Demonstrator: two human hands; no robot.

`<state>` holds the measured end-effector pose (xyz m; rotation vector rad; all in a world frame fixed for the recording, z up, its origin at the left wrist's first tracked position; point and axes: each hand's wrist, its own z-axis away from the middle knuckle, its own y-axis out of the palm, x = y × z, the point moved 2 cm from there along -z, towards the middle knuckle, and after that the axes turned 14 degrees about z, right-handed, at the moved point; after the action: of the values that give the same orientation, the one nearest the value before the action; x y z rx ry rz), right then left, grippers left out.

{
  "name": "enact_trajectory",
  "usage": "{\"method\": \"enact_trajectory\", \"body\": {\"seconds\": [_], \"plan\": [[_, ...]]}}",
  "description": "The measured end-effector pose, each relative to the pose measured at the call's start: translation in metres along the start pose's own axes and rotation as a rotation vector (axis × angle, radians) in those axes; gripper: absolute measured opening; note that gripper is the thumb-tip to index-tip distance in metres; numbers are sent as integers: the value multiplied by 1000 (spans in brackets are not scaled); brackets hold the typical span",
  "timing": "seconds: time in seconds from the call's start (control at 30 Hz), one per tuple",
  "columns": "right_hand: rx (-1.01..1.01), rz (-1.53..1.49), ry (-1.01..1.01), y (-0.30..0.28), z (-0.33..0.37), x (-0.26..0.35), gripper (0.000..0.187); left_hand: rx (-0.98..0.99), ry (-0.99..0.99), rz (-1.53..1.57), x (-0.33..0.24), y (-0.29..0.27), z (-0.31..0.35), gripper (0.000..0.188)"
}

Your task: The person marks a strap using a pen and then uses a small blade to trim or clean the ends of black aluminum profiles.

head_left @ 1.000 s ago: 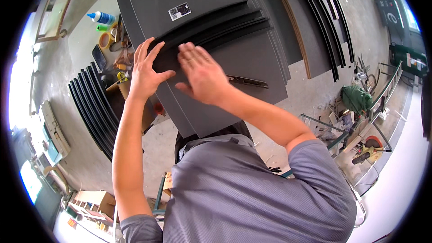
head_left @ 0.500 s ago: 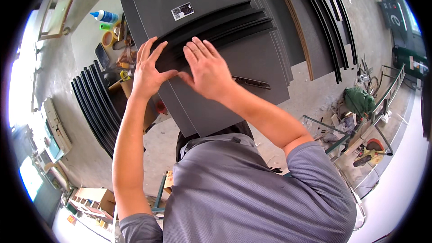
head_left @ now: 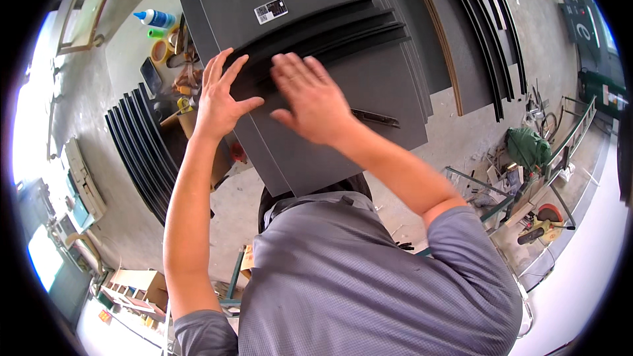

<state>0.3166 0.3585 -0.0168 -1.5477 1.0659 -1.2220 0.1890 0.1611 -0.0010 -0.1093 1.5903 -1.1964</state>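
Several long black channel-shaped strips lie side by side across a stack of dark grey panels. My left hand is at their left ends, its fingers spread and its thumb pointing right. Over the near side of the strips, my right hand is stretched flat, fingers close together and thumb out. Whether its fingertips touch the strips I cannot tell. Just right of that wrist lies a slim dark tool on the top panel. A white printed label is stuck beyond the strips.
A blue-and-white bottle, tape roll and phone lie left of the panels. More black strips stand at the left, others at the far right. A green bag sits near a metal frame.
My right hand has slid a little to the right, widening the gap between the two thumbs. The left hand stays nearly in place at the strip ends.
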Motion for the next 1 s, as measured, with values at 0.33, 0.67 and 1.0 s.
{"method": "enact_trajectory", "body": {"seconds": [0.33,0.67,1.0], "plan": [[-65,130,130,-28,19,-60,79,29,14,-14,4,0,1,99],[-2,135,202,-14,42,-61,82,-243,156,-189,-14,9,-4,86],[22,69,180,-17,63,-65,82,30,80,-254,-37,58,13,90]]}}
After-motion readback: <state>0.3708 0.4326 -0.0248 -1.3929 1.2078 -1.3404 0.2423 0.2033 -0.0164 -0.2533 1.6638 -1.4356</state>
